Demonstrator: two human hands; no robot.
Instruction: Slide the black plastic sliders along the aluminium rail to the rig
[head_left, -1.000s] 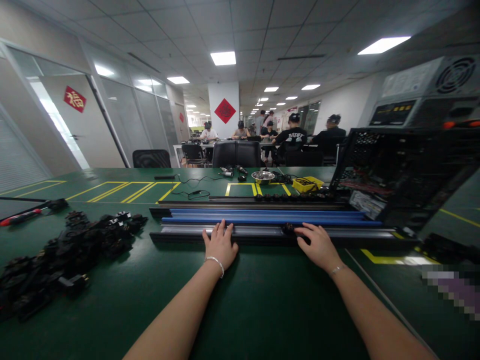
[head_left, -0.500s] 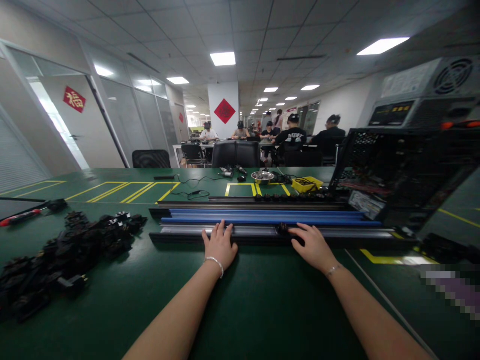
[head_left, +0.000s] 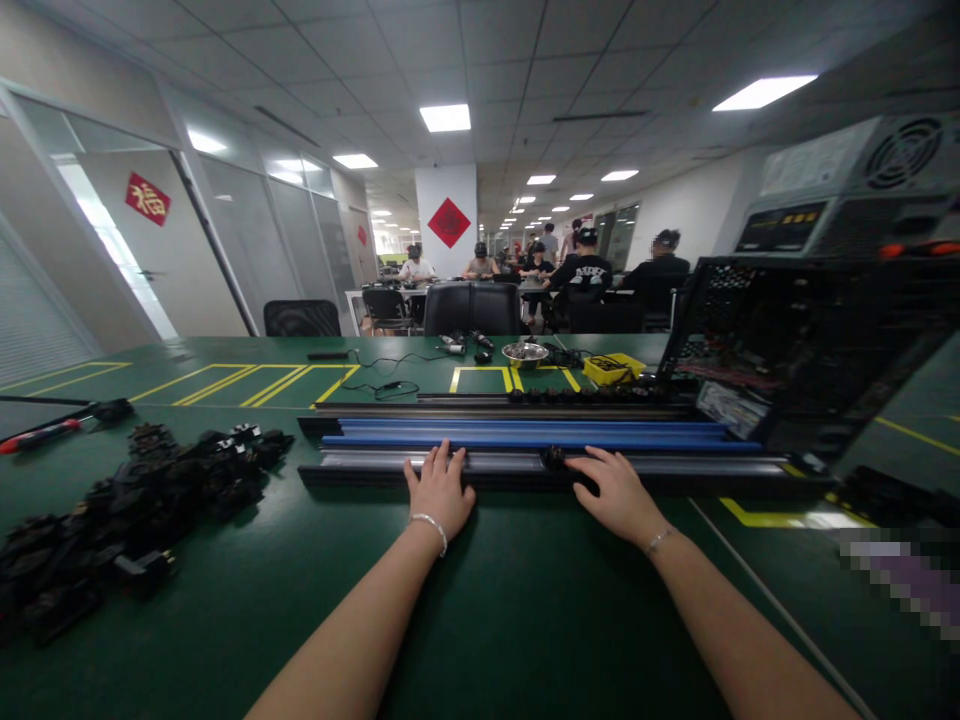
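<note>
A long black rail with a clear, shiny channel [head_left: 495, 461] lies crosswise in front of me on the green table. My left hand [head_left: 440, 490] rests on its left part, fingers spread and palm down. In the channel, right of the middle, sits a small black part [head_left: 553, 457] whose kind I cannot make out. My right hand [head_left: 619, 497] is just to the right of it, fingers stretched out and apart, the index fingertip at or against the part's right side. Right behind this rail runs a blue rail [head_left: 525, 430].
Many black parts [head_left: 172, 480] are heaped at the left, near a red-handled tool [head_left: 41, 435]. An open computer case [head_left: 810, 340] stands at the right. Farther back are a metal bowl [head_left: 525, 353], a yellow tray [head_left: 613, 369] and cables. Several people sit at a far table.
The small black part has slid a little to the left along the channel, and my right hand has moved left with it. My left hand stays in place.
</note>
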